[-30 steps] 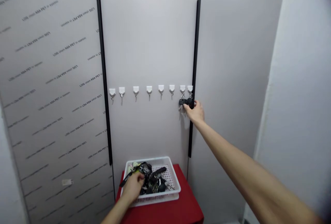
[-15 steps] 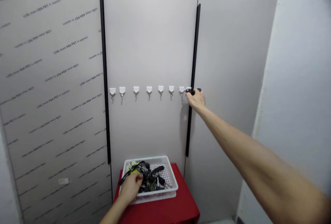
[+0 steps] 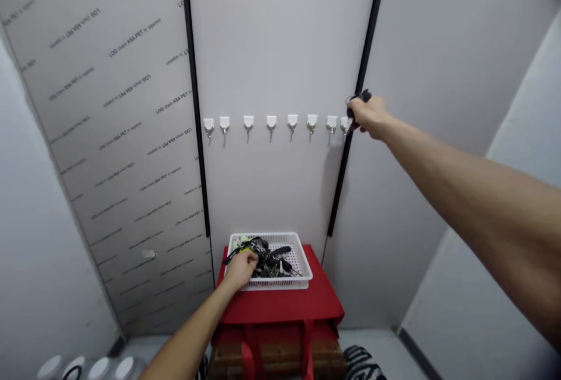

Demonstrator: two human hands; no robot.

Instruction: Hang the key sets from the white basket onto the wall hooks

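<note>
My right hand (image 3: 371, 116) is closed on a bunch of keys with a black fob (image 3: 362, 98), a metal ring showing at its left. It is beside and slightly above the rightmost white wall hook (image 3: 344, 123). No hook shows anything hanging on it, though the rightmost is partly covered by the hand. Down in the white plastic basket (image 3: 305, 253), my left hand (image 3: 242, 269) has its fingers pinched together at the left of a pile of keys and black fobs (image 3: 274, 261). What those fingers hold, if anything, is hidden.
More white hooks (image 3: 271, 123) run in a row across the grey panel, between two black vertical strips (image 3: 195, 93). The basket stands on a red cloth bag (image 3: 280, 305) over a brown wooden stool (image 3: 280, 358). White round lids (image 3: 101, 368) are at bottom left.
The view has tilted downward, showing the stool and floor. Relative to the hooks, my right hand has moved up and right with the keys. My left hand stays in the basket.
</note>
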